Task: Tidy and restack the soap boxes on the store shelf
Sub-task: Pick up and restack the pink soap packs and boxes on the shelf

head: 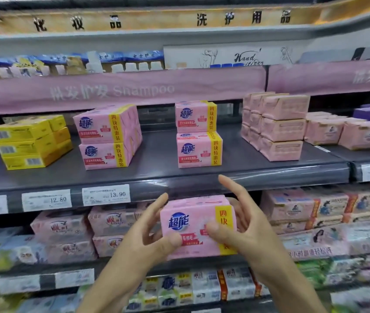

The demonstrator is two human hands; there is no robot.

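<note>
Soap box (193, 224), pink with a yellow band, is held in the air just below the front edge of the grey shelf (156, 177), its printed face turned toward the camera. The left hand (147, 231) grasps its left end, thumb on the front and fingers running up the side. The right hand (245, 222) grasps the right end, thumb pressed on the front and fingers behind, with the forefinger pointing up, clear of the box, toward the shelf's edge. On the shelf, two stacks of two matching pink boxes stand apart: one (107, 136) left of the middle and turned a little askew, one (198, 134) at the middle. A stack of yellow boxes (30, 143) stands at the shelf's left end, and pale pink wrapped packs (276, 127) are piled toward its right. Price tags (106, 194) are fixed along the shelf's front rail.
</note>
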